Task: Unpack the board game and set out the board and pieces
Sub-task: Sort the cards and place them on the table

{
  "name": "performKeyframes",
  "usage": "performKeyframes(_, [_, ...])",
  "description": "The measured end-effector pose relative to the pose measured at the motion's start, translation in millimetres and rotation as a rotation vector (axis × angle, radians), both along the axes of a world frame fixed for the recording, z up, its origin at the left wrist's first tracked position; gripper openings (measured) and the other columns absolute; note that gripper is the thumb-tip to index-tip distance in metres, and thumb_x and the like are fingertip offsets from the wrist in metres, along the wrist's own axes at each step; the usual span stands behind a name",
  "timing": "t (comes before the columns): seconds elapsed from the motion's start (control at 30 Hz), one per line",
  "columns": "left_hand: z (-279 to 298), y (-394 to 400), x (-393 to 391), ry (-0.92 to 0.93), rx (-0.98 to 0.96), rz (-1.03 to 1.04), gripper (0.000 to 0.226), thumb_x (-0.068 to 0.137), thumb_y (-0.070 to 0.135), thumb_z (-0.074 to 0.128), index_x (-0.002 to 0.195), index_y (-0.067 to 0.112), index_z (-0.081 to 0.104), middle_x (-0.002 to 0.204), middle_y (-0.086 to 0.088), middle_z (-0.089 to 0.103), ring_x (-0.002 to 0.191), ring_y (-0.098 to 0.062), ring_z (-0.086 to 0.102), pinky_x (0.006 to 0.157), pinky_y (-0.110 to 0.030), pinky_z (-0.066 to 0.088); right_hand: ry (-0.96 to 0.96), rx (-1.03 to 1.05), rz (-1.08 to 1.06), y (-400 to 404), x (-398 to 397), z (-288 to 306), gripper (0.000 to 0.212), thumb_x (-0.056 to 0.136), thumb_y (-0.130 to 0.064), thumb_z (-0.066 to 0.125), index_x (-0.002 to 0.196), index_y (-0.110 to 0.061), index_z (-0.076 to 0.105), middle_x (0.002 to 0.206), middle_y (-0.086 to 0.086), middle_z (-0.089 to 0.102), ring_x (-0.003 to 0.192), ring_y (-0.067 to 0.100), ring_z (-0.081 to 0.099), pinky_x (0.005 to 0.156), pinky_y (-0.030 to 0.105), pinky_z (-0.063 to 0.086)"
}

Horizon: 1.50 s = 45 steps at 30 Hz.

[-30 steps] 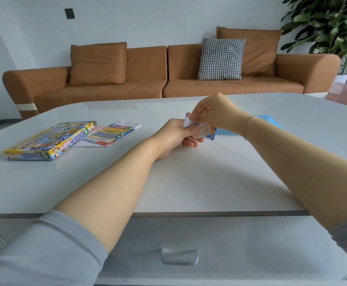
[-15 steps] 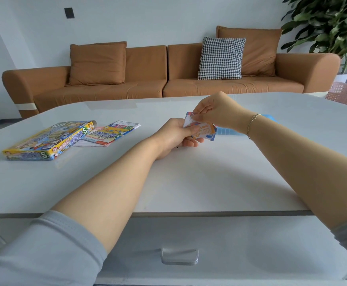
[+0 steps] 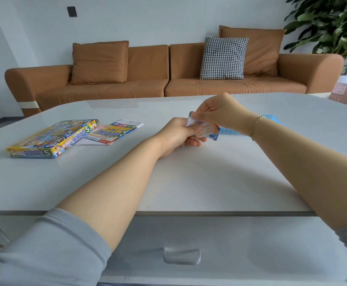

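Over toward the left edge of the tabletop [image 3: 189, 178] lies the game box [image 3: 50, 139], flat and closed as far as can be seen, its short end facing the near edge. Just beside it to the right, and partly tucked against it, rests a folded printed sheet [image 3: 114, 132], probably the board or the rules; which of the two cannot be told. Near the middle of the tabletop the left hand [image 3: 178, 135] is curled round the lower part of a small pack of cards [image 3: 206, 131], thumb on top and fingers beneath, holding it just above the surface. The right hand [image 3: 220, 112] comes in from above, its fingertips pinching the pack's upper left corner, where a white edge shows. Behind the right wrist, toward the right edge, a flat light-blue piece [image 3: 230, 132] lies on the tabletop, mostly hidden by the arm.

The step in hand looks to be opening or separating the pack, with the box already emptied of at least these items. The next move likely calls for a steady hold below while the upper fingers peel or draw the top layer free, without bending the cards or spilling them.
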<state>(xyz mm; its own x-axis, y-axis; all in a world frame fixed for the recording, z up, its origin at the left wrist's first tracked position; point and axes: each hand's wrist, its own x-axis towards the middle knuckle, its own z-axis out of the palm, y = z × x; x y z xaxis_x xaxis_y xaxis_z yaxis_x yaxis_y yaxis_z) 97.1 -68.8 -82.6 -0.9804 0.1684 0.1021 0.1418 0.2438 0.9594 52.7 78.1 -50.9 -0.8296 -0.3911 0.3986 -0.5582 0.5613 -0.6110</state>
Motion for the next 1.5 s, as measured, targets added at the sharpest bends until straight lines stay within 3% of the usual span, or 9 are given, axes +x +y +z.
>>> performKeyframes(0.1, [0.0, 0.1, 0.1, -0.001, 0.003, 0.003, 0.013, 0.098, 0.013, 0.048, 0.103, 0.008, 0.059, 0.077, -0.008, 0.067, 0.048, -0.003, 0.058, 0.052, -0.011, 0.047, 0.044, 0.038, -0.014, -2.4, -0.5, 2.9, 0.012, 0.084, -0.021, 0.068, 0.08, -0.011, 0.071, 0.08, 0.006, 0.07, 0.066, 0.014, 0.06, 0.063, 0.027, 0.053])
performKeyframes(0.23, [-0.5, -0.7, -0.4, 0.003, 0.012, -0.002, 0.012, 0.098, 0.012, 0.048, 0.097, 0.011, 0.06, 0.076, -0.008, 0.067, 0.048, -0.003, 0.058, 0.052, -0.012, 0.047, 0.022, 0.063, 0.004, 0.4, 0.6, 4.8, 0.011, 0.085, -0.014, 0.066, 0.088, -0.006, 0.073, 0.075, -0.001, 0.068, 0.055, -0.001, 0.056, 0.052, 0.01, 0.044])
performKeyframes(0.37, [-0.3, -0.2, -0.1, 0.006, 0.001, 0.001, 0.014, 0.098, 0.014, 0.049, 0.105, 0.007, 0.06, 0.077, -0.007, 0.067, 0.049, -0.003, 0.058, 0.052, -0.011, 0.047, 0.026, 0.037, -0.021, -3.5, 0.3, 2.7, 0.019, 0.084, -0.027, 0.069, 0.081, -0.009, 0.072, 0.074, 0.003, 0.067, 0.061, 0.009, 0.055, 0.059, 0.021, 0.046])
performKeyframes(0.6, [-0.4, -0.3, -0.4, 0.005, 0.005, 0.004, 0.014, 0.098, 0.012, 0.049, 0.105, 0.006, 0.059, 0.077, -0.008, 0.067, 0.048, -0.003, 0.058, 0.05, -0.011, 0.046, -0.014, 0.045, -0.004, -0.6, 1.0, 4.5, 0.005, 0.085, -0.014, 0.066, 0.081, -0.013, 0.069, 0.077, -0.001, 0.066, 0.063, 0.006, 0.056, 0.058, 0.017, 0.045])
performKeyframes(0.73, [-0.3, 0.0, 0.0, 0.005, 0.0, 0.004, 0.014, 0.098, 0.014, 0.049, 0.104, 0.006, 0.059, 0.078, -0.008, 0.067, 0.049, -0.003, 0.058, 0.051, -0.011, 0.046, 0.022, 0.018, -0.025, -5.2, 1.1, 2.2, 0.023, 0.083, -0.03, 0.07, 0.08, -0.007, 0.072, 0.078, 0.005, 0.069, 0.065, 0.012, 0.057, 0.064, 0.026, 0.05])
performKeyframes(0.93, [-0.3, 0.3, 0.1, 0.001, 0.001, 0.004, 0.016, 0.098, 0.013, 0.048, 0.106, 0.005, 0.059, 0.078, -0.009, 0.066, 0.047, -0.002, 0.058, 0.05, -0.011, 0.046, 0.027, 0.076, -0.028, -2.6, 0.0, 4.3, 0.006, 0.085, -0.01, 0.064, 0.086, -0.011, 0.07, 0.084, 0.002, 0.066, 0.073, 0.014, 0.058, 0.066, 0.023, 0.049])
performKeyframes(1.1, [-0.3, 0.0, -0.1, 0.007, -0.002, 0.003, 0.014, 0.098, 0.013, 0.048, 0.103, 0.007, 0.059, 0.079, -0.009, 0.067, 0.049, -0.003, 0.058, 0.051, -0.011, 0.046, 0.03, 0.017, -0.01, -5.3, 1.4, 2.1, 0.021, 0.084, -0.027, 0.069, 0.082, -0.007, 0.072, 0.078, 0.005, 0.07, 0.065, 0.012, 0.058, 0.066, 0.026, 0.052])
performKeyframes(1.3, [-0.5, -0.1, 0.3, 0.006, 0.001, -0.002, 0.013, 0.098, 0.013, 0.049, 0.096, 0.01, 0.061, 0.077, -0.009, 0.067, 0.048, -0.003, 0.058, 0.051, -0.011, 0.047, 0.027, 0.062, 0.022, -0.8, 0.6, 4.6, 0.009, 0.086, -0.007, 0.063, 0.09, -0.006, 0.071, 0.092, 0.009, 0.071, 0.08, 0.016, 0.062, 0.077, 0.03, 0.053])
performKeyframes(1.5, [-0.8, -0.1, 0.9, 0.006, 0.013, 0.001, 0.013, 0.097, 0.015, 0.05, 0.092, 0.013, 0.061, 0.078, -0.008, 0.067, 0.05, -0.003, 0.059, 0.053, -0.011, 0.048, 0.05, 0.028, -0.009, -5.8, -0.7, 1.4, 0.021, 0.086, -0.024, 0.066, 0.084, -0.005, 0.072, 0.085, 0.01, 0.072, 0.072, 0.016, 0.061, 0.071, 0.033, 0.054])
